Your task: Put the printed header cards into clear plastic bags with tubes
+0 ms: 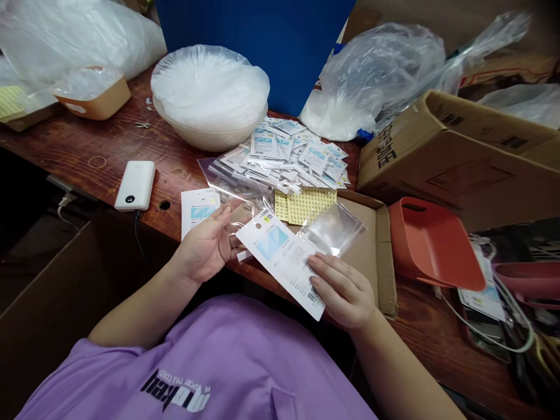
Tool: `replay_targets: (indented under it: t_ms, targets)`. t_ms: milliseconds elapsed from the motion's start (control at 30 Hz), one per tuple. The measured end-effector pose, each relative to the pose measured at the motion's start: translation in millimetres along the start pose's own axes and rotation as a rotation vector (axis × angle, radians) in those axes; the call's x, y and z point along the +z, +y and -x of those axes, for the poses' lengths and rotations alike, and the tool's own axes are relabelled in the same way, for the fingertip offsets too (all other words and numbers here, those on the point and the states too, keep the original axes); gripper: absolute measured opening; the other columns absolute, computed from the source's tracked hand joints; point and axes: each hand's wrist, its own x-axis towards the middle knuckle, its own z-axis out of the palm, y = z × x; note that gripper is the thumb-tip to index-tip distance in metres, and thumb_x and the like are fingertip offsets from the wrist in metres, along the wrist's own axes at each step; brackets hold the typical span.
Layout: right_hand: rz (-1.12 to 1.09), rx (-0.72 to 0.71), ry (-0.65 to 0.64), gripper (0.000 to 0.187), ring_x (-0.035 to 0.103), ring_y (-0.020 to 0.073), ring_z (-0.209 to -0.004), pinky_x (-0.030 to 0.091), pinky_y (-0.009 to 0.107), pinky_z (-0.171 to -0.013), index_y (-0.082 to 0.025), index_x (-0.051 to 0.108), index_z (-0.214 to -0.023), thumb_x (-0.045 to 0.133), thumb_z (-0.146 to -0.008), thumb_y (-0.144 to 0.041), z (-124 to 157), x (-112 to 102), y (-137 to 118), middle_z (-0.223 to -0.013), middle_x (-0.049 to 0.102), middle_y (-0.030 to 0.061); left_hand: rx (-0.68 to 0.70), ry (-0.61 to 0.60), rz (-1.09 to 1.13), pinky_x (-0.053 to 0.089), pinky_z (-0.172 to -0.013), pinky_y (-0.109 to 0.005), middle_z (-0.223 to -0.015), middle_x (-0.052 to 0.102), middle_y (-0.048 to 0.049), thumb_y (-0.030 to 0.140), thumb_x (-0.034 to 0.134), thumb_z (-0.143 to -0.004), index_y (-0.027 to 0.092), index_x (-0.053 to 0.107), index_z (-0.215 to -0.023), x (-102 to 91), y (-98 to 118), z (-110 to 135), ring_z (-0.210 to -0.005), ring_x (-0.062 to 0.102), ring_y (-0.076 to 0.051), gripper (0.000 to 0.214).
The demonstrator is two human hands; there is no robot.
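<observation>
Step, I judge: pairing card (280, 256) with film (250, 201) | Next: calls for aligning edges | Right hand (343, 289): grasping card, near centre | Left hand (205, 242): half-curled at film, grip I cannot tell | Count: held card, 1; far pile (301, 153), uncountable; yellow sheets (312, 205), 2 visible; bowl (196, 129), 1; power bank (136, 184), 1, left

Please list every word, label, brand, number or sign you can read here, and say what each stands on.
"1000": held white rectangular paper card with blue panels, punctuation unclear.
"SPORT": purple fabric shirt, upside down; its large lettering is uncertain.
Too small or blurred: the card's remaining print, and dark lettering on the large brown cardboard box.
</observation>
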Motion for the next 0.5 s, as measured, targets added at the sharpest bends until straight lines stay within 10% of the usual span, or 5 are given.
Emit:
replay_targets:
  t_ms: [167,500]
  targets:
    - [0.154,-0.038,-0.075,0.017,0.064,0.0234,-0.108,0.059,0.032,-0.081,-0.016,0.065,-0.101,0.060,-0.085,-0.019,-15,4,-13,-0.098,0.073,0.0122,0.048,-0.040,-0.022,0.053,-0.053,-0.023,-0.096,0.070,-0.0045,0.026,0.045,-0.093,0.020,0.055,-0.116,3.3,-10,-3,-0.070,0.067,-0.014,0.025]
    - [0.051,0.062,-0.082,0.027,0.064,0.0218,-0.107,0.057,0.032,-0.084,-0.017,0.064,-0.112,0.061,-0.085,-0.017,-36,8,-29,-0.108,0.071,0.0114,0.004,-0.302,-0.165,0.049,-0.091,-0.040,-0.098,0.072,-0.0089,0.020,0.058,-0.080,0.013,0.063,-0.105,-4.1,-3,-8,-0.098,0.066,-0.025,0.026]
